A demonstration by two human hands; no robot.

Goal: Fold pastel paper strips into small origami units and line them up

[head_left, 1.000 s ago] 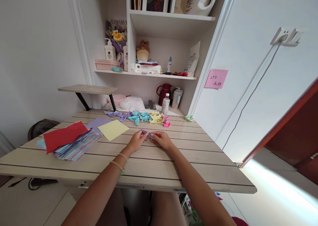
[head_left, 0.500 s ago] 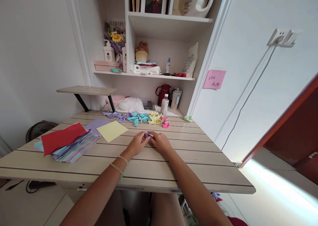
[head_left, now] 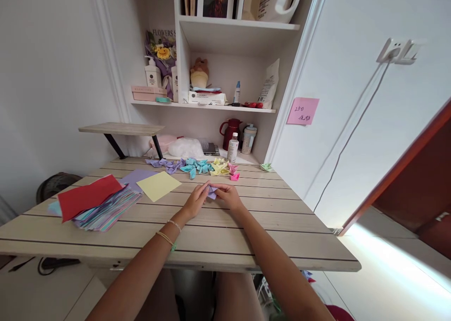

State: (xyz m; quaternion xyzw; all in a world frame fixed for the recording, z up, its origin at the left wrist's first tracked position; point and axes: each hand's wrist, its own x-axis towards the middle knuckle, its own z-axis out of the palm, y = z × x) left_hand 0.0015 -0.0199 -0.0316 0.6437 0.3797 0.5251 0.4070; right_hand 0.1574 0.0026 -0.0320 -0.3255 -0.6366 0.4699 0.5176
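A small piece of folded purple paper is held between both hands above the middle of the table. My left hand pinches its left side, and my right hand grips the right side. Fingers cover part of the paper, so its full shape is hidden. Beyond the hands lies a row of folded paper pieces: purple ones, blue ones, yellow ones and pink ones. One light green folded piece sits apart to the right.
At the left of the slatted table lie a stack of coloured paper, a red sheet, a yellow sheet and a purple sheet. A small raised shelf stands behind them. A bottle and a red jug stand at the back.
The purple paper has turned between the fingers, and more of its surface shows below them. Both hands have shifted slightly while keeping hold. The view has moved a little.
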